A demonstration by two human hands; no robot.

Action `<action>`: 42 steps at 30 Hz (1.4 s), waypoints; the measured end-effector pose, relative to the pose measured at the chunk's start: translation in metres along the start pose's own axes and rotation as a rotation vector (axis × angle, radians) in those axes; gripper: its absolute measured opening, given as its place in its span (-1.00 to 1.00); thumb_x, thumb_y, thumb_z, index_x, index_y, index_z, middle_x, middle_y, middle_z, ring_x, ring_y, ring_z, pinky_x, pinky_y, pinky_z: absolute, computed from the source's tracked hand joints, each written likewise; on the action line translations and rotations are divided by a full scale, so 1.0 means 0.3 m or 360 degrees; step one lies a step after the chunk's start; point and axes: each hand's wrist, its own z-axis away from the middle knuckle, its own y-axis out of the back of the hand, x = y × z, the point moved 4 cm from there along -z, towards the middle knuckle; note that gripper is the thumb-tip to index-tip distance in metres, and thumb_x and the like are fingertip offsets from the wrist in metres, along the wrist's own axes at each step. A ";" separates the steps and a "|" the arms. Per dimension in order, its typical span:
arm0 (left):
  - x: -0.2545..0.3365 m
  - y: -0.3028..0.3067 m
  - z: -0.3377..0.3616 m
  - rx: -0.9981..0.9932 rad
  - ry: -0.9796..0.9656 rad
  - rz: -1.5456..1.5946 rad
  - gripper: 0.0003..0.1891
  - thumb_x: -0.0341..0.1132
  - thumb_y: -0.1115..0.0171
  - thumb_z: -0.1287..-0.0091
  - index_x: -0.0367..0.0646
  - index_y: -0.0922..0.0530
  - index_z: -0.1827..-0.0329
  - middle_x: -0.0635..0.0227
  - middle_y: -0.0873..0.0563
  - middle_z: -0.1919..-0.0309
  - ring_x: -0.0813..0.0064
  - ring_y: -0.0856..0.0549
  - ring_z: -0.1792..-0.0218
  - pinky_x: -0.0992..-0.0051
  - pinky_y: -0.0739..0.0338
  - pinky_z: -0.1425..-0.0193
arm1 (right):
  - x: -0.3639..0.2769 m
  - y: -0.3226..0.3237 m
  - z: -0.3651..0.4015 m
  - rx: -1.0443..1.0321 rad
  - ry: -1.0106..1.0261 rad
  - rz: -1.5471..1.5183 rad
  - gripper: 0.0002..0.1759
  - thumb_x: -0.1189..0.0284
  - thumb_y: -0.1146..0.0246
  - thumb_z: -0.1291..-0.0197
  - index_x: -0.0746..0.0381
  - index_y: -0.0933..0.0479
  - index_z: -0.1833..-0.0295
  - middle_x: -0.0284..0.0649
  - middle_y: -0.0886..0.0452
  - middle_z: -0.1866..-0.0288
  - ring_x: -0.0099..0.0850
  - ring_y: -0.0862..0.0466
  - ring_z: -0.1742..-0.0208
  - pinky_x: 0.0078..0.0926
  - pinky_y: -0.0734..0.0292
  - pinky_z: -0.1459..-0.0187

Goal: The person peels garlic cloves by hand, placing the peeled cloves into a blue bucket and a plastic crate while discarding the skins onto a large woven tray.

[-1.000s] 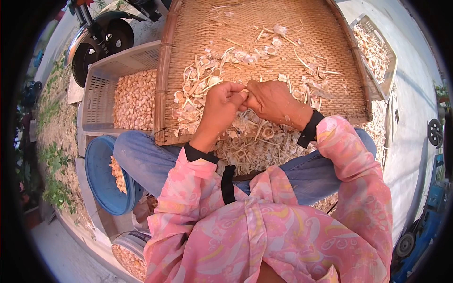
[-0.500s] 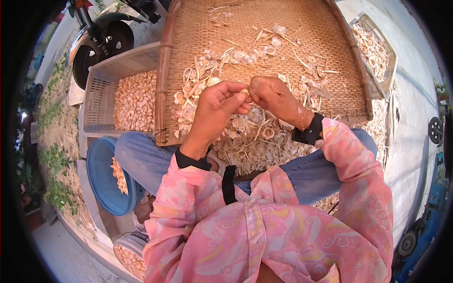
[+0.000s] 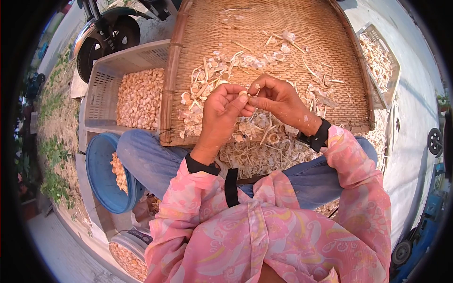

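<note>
Garlic clove (image 3: 243, 94) is pinched between both hands, held up over the near half of the woven tray (image 3: 292, 19) on the person's lap. Left hand (image 3: 221, 113): thumb and fingers closed narrow on the garlic clove from the left. Right hand (image 3: 278, 100): fingertips closed on the same clove from the right, the two hands touching at the tips. Loose skins and stems (image 3: 255, 137) lie heaped on the tray under the hands, thinner toward the far side. Plastic crate (image 3: 101, 94) just left of the tray holds peeled cloves (image 3: 139, 96). Blue basin (image 3: 99, 174) sits beside the left knee with a few cloves in it. Second crate (image 3: 391, 61) of scraps is at the right edge. Scooter wheel (image 3: 106, 40) is top left.
</note>
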 end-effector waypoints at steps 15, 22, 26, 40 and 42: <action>0.276 0.205 -0.034 0.0629 -0.0567 -0.0464 -0.78 -0.50 -0.27 -0.16 -0.37 -0.45 0.18 0.19 -0.65 0.32 0.56 -0.64 0.31 0.66 -0.54 0.20 | -0.008 0.096 -0.011 0.0278 -0.0002 0.1069 -0.84 0.39 -0.19 -0.18 0.29 -0.52 0.29 -0.18 -0.49 0.42 -0.33 -0.49 0.46 -0.45 -0.39 0.41; 0.488 0.764 -0.125 0.1105 -0.0423 -0.1611 -0.71 -0.31 -0.37 -0.10 -0.33 -0.55 0.21 0.34 -0.65 0.38 0.68 -0.58 0.36 0.74 -0.41 0.27 | 0.062 0.059 -0.028 0.0013 0.0118 0.1540 -0.83 0.41 -0.17 -0.11 0.19 -0.51 0.16 -0.10 -0.53 0.24 -0.10 -0.57 0.21 -0.22 -0.46 0.22; 0.569 0.832 0.135 0.1417 -0.0325 -0.1357 -0.71 -0.33 -0.36 -0.10 -0.33 -0.56 0.20 0.29 -0.67 0.40 0.60 -0.65 0.37 0.67 -0.45 0.28 | 0.077 0.010 -0.037 -0.0140 0.0058 0.1714 -0.70 0.37 -0.23 -0.06 0.19 -0.45 0.07 -0.10 -0.54 0.22 -0.10 -0.59 0.18 -0.21 -0.49 0.21; 0.225 0.253 0.102 0.0195 -0.0372 -0.1863 -0.82 -0.50 -0.16 -0.21 -0.27 -0.55 0.12 0.29 -0.61 0.33 0.51 -0.61 0.33 0.60 -0.46 0.24 | 0.105 0.014 0.008 -0.0514 -0.0109 0.2134 -0.82 0.38 -0.23 0.00 0.14 -0.46 0.24 -0.18 -0.54 0.29 -0.13 -0.60 0.27 -0.20 -0.47 0.30; 0.063 0.073 -0.015 -0.0276 -0.0670 -0.1984 -0.83 -0.54 -0.13 -0.13 -0.28 -0.54 0.20 0.08 -0.57 0.29 0.12 -0.59 0.27 0.38 -0.49 0.19 | 0.084 0.038 0.043 -0.0765 -0.0370 0.2104 -0.82 0.37 -0.23 0.04 0.15 -0.52 0.27 -0.16 -0.60 0.32 -0.15 -0.63 0.24 -0.20 -0.49 0.28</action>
